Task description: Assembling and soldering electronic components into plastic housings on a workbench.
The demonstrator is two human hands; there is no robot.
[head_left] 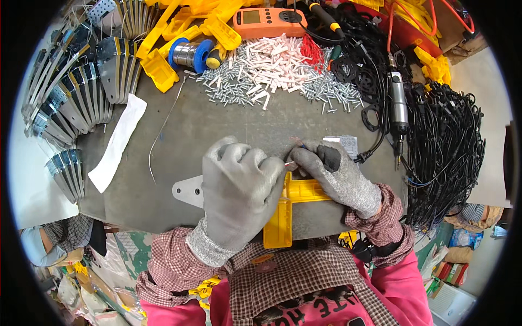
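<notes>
Both my hands wear grey gloves and meet over the middle of the table. My left hand (239,185) is closed, its thumb and finger pinching a thin pale piece (290,163) that points toward the right hand. My right hand (340,171) is closed too, with thin wire ends (296,142) showing at its fingertips; the grip on them is partly hidden. Beneath the hands lies a yellow plastic housing (279,224), shaped like a cross or T. A grey metal plate with holes (187,191) sticks out left of my left hand. A plug (363,157) lies beyond my right hand.
Silver screws (228,87), pale small plastic parts (274,60), a solder spool (190,55) and an orange meter (270,23) lie at the back. A power screwdriver (398,98) hangs at right before bundled black cables (448,146). Metal plates (81,98) and a white strip (118,142) are left.
</notes>
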